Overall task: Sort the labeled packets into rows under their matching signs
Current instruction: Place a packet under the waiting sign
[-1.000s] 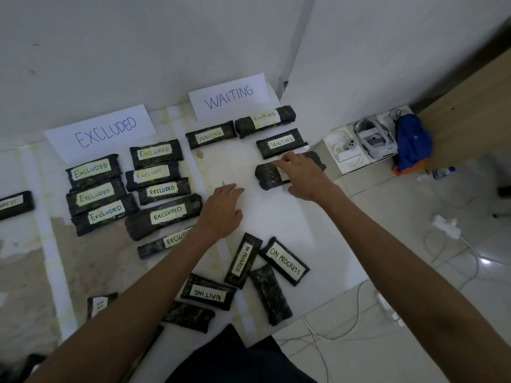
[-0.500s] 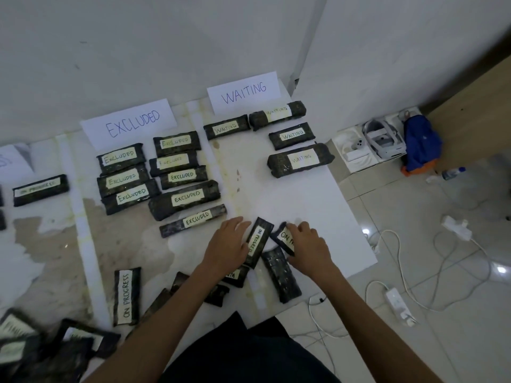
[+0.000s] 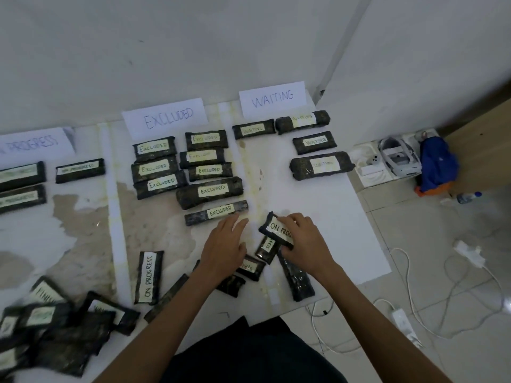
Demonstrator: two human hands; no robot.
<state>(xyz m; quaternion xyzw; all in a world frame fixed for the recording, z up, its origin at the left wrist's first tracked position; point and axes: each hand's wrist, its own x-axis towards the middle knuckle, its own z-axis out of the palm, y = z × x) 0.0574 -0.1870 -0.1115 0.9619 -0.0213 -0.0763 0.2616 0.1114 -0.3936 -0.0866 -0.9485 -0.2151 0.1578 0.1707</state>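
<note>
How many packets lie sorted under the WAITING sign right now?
4. Just below the WAITING sign lie the upper-left packet and the upper-right packet side by side; the third packet sits under the right one, the largest packet nearest. None looks hidden there.

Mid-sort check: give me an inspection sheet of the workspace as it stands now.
Surface: white sheet on the floor, stained and peeling at left.
Job's things: eight packets under EXCLUDED sign, four under WAITING sign, three seen under ON PROGRESS sign; unsorted pile lower left.
Clutter: headset box, blue bag, bottle beside the sheet.
Hands: right hand grips an ON PROGRESS packet; left hand lies flat over loose packets.
Cables: white cables and adapters on the tiles.
Surroundings: white walls, wooden panel far right.
</note>
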